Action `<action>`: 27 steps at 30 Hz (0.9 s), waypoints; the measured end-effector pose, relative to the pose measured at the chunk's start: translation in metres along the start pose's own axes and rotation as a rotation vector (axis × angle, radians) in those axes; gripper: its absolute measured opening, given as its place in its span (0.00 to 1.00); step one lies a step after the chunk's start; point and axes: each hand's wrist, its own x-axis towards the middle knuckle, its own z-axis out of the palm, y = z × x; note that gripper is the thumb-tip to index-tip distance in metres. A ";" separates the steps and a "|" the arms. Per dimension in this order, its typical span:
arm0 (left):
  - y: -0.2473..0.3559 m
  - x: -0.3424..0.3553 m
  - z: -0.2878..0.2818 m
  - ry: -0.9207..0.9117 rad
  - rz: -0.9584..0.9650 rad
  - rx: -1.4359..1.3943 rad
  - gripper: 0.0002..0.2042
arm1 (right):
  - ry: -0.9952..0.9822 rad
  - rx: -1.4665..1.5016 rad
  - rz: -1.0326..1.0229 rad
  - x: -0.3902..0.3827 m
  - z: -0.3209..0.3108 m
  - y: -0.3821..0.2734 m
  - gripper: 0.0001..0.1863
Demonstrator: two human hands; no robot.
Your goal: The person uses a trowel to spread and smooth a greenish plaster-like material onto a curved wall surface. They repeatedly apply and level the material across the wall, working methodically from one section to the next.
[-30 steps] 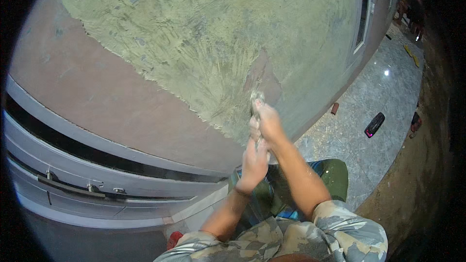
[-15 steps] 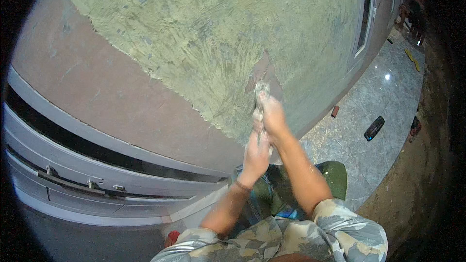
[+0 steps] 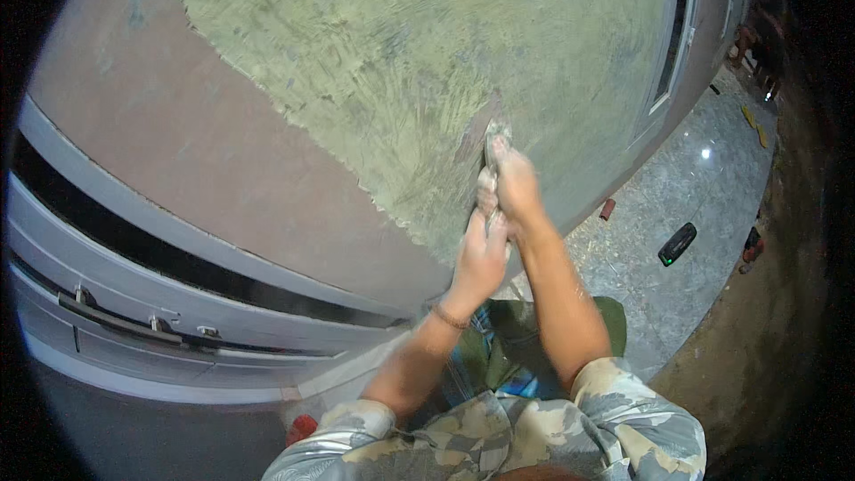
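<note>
Nearest the camera, camouflage-patterned sleeves (image 3: 637,419) are framing both forearms; the left hand (image 3: 484,258), wearing a band at its wrist, is apparently grasping the lower end of a slim, plaster-smeared tool (image 3: 496,131); the right hand (image 3: 518,183) is clenching the same tool higher up, its fingers looking whitened; the tool is showing nearly edge-on and blurred, so its exact kind is staying unclear.

Its far end is lying over a bare pinkish patch (image 3: 478,129) within the greenish coat (image 3: 374,89) on the wall; the step in hand is probably spreading coat over that patch; the next move is seemingly calling for steady two-handed pressure and a shallow angle.

Rightward, a black device (image 3: 678,244) is resting on the grey floor (image 3: 637,298); a reddish block (image 3: 607,209) is lying nearer the wall; farther off, a white-framed opening (image 3: 679,44) is edging the coated surface.
</note>
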 end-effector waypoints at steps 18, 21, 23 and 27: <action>0.016 0.031 0.028 -0.005 -0.269 -0.300 0.22 | -0.114 -0.058 -0.081 0.006 -0.007 -0.046 0.17; 0.009 -0.010 0.019 0.112 -0.308 -0.354 0.22 | -0.048 -0.137 0.027 -0.014 -0.001 -0.007 0.17; 0.003 -0.042 0.006 0.111 -0.445 -0.363 0.20 | 0.032 -0.342 0.006 -0.031 0.007 0.031 0.19; 0.010 -0.026 -0.007 0.103 -0.298 -0.246 0.23 | 0.026 -0.199 0.036 -0.022 0.007 0.020 0.21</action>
